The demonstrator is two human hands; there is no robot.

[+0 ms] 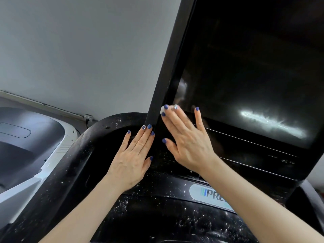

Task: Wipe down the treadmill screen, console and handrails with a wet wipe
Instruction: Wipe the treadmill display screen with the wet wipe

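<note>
The treadmill's big black screen (254, 71) fills the upper right, tilted, with a bright smeared reflection low on the glass. Its thick black left frame edge (168, 71) runs down to the console. My right hand (187, 137) lies flat with straight fingers on the screen's lower left corner, pressing a small white wet wipe (162, 109) that shows only at the fingertips. My left hand (133, 155) rests flat, fingers straight, against the outer side of the frame edge. The black console (157, 204) below is speckled with white dust. A curved black handrail (70, 165) sweeps down the left.
A logo plate (208, 193) sits on the console under my right forearm. Another machine with a white and dark grey cover (26, 137) stands at the left. A plain grey wall is behind, with a wall socket (88, 117) near the floor trim.
</note>
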